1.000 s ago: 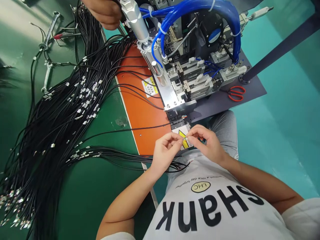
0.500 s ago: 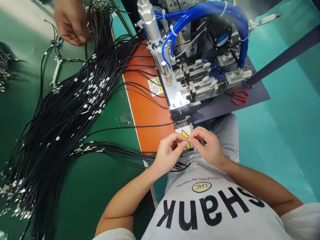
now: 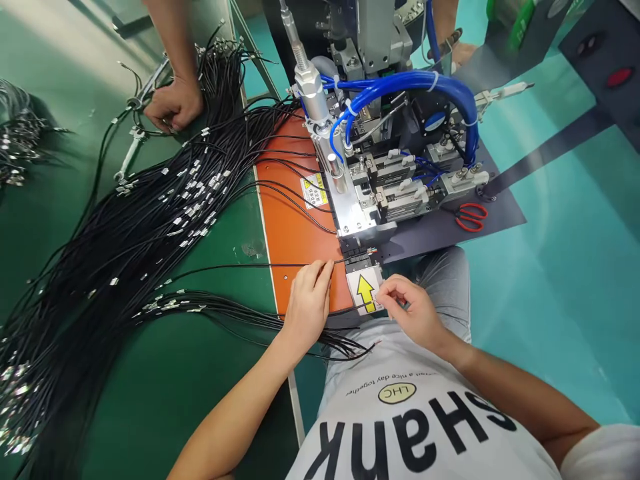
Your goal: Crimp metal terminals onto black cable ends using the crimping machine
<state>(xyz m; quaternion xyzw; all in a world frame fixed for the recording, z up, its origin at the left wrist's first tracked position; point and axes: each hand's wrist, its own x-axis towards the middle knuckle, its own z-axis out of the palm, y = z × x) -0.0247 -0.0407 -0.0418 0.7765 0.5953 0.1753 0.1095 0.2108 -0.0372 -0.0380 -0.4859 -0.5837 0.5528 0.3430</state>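
Observation:
My left hand (image 3: 309,300) lies over the orange plate, its bent fingertips closed on a thin black cable (image 3: 240,266). This cable runs from the green table to a dark clamp block (image 3: 357,255), where its stripped coloured wires (image 3: 371,251) stick out. My right hand (image 3: 413,308) is pinched at the tip of a second black cable (image 3: 350,310), beside the white label with a yellow arrow (image 3: 367,288). Part of that second cable is hidden behind my left hand. Below my hands, a bunch of black cables (image 3: 345,343) hangs over the table edge by my lap.
A metal machine (image 3: 350,193) with blue air hoses (image 3: 400,83) stands ahead on the orange plate (image 3: 290,233). A large cable pile (image 3: 125,267) covers the green table (image 3: 200,373). Another person's hand (image 3: 177,103) rests by the pile. Red-handled scissors (image 3: 471,217) lie right.
My left hand has left my right fingertips and moved left and up to the cable at the clamp block. My right hand stays pinched, slightly lower. The other person's hand has shifted.

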